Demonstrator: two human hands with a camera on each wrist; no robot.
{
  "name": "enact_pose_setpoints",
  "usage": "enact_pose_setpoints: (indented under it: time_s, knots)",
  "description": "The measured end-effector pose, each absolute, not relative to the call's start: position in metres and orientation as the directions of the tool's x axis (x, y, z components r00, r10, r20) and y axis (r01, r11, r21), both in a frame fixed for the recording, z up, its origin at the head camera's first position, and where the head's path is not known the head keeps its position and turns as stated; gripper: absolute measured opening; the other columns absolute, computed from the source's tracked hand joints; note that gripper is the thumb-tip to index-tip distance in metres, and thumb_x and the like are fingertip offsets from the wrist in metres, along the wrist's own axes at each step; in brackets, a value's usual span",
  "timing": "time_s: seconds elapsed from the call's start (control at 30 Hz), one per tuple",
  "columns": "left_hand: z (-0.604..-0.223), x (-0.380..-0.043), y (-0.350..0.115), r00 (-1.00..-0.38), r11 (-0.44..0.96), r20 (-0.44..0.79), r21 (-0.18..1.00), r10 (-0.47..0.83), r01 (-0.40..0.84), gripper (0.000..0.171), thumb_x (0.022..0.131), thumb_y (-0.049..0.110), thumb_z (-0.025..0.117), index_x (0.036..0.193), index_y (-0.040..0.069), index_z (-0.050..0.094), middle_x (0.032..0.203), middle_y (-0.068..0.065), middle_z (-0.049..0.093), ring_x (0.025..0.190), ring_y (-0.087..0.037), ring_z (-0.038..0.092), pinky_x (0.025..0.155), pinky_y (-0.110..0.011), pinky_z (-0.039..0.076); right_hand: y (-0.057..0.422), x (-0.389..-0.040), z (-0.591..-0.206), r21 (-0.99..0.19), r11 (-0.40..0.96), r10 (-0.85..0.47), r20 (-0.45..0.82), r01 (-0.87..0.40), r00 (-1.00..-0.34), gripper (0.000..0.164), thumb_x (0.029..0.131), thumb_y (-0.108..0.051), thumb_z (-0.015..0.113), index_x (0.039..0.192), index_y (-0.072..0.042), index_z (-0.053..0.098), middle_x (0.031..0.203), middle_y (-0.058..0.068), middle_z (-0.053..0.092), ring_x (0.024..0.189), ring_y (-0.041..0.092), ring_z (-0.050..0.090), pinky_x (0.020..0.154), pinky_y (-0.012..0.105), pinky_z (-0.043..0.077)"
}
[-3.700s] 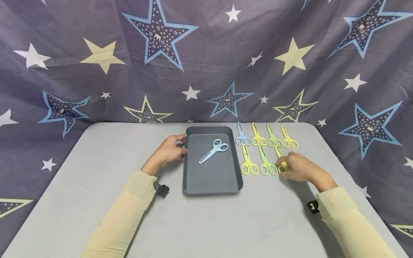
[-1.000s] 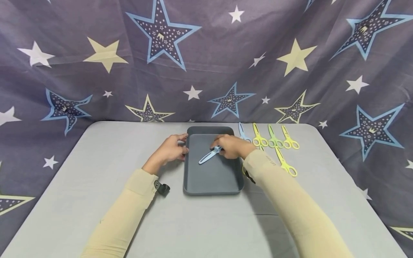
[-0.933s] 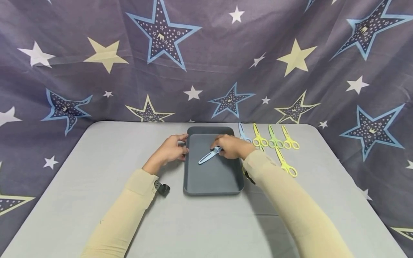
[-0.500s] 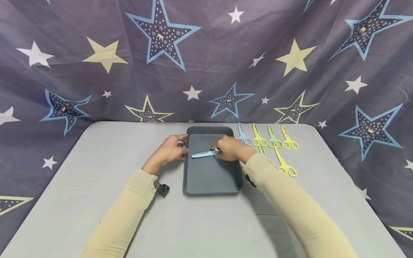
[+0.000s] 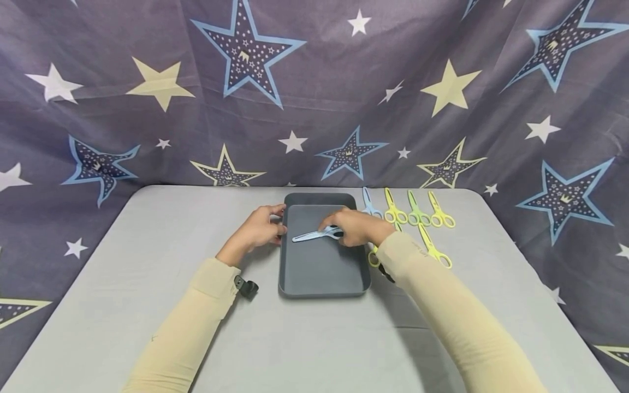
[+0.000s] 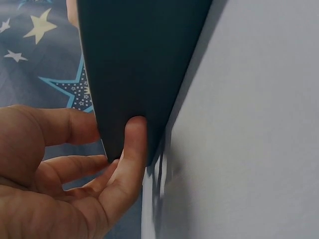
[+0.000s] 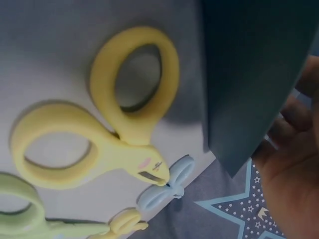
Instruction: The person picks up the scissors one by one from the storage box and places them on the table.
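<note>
A dark grey rectangular tray (image 5: 319,275) stands on the table, and light blue scissors (image 5: 308,236) lie in it with the blades pointing left. My right hand (image 5: 352,225) is over the handles, fingers spread; a fingertip touches near the pivot and part of the loops shows between finger and thumb. In the right wrist view the tray wall hides the fingertips of that hand (image 7: 294,167). My left hand (image 5: 259,225) holds the tray's left side. In the left wrist view, one finger (image 6: 134,144) presses the outer wall while other digits reach the rim.
Right of the tray, a back row holds blue scissors (image 5: 368,209), yellow ones (image 5: 390,206), green ones (image 5: 414,207) and another yellow pair (image 5: 437,209). In front lie more yellow scissors (image 5: 428,238); my forearm covers others. A star-patterned curtain (image 5: 314,109) hangs behind the table.
My right hand came left from the outer yellow scissors to the tray. The blue scissors turned from diagonal to nearly level, and the fingers around their handles have since spread. My left hand stayed.
</note>
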State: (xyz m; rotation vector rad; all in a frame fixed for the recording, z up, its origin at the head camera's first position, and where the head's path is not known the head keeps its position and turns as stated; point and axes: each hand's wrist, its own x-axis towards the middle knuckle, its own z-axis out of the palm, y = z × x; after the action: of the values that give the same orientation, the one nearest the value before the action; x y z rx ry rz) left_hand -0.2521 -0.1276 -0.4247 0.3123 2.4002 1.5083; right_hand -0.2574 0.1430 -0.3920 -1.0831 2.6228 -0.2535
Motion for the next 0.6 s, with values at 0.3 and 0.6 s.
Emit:
enact_pose_setpoints:
  time_s: [0.3,0.6]
  knots:
    - [-0.423,-0.252,-0.128,-0.936,0.427,-0.129,0.904,0.327,0.024,0.074,0.090,-0.008,0.060,0.158,-0.003,0.032,0.148,-0.027,0.046,0.072,-0.022,0.070,0.069,-0.033,0.066,0.140,-0.253,-0.394,-0.227,0.727,-0.686,-0.189,-0.648,-0.703,0.054,0.085,-0.032,0.084,0.134,-0.016,0.068,0.130,0.001,0.069,0.119,0.026,0.059,0.104,0.044,0.053]
    - [-0.425,-0.252,-0.127,-0.936,0.433,-0.127,0.901,0.329,0.030,0.074,0.090,-0.007,0.061,0.158,-0.003,0.032,0.148,-0.028,0.046,0.072,-0.021,0.070,0.069,-0.033,0.066,0.139,-0.244,-0.394,-0.177,0.682,-0.732,-0.173,-0.710,-0.659,0.057,0.084,-0.025,0.082,0.138,-0.021,0.064,0.125,0.006,0.064,0.109,0.023,0.061,0.094,0.039,0.057]
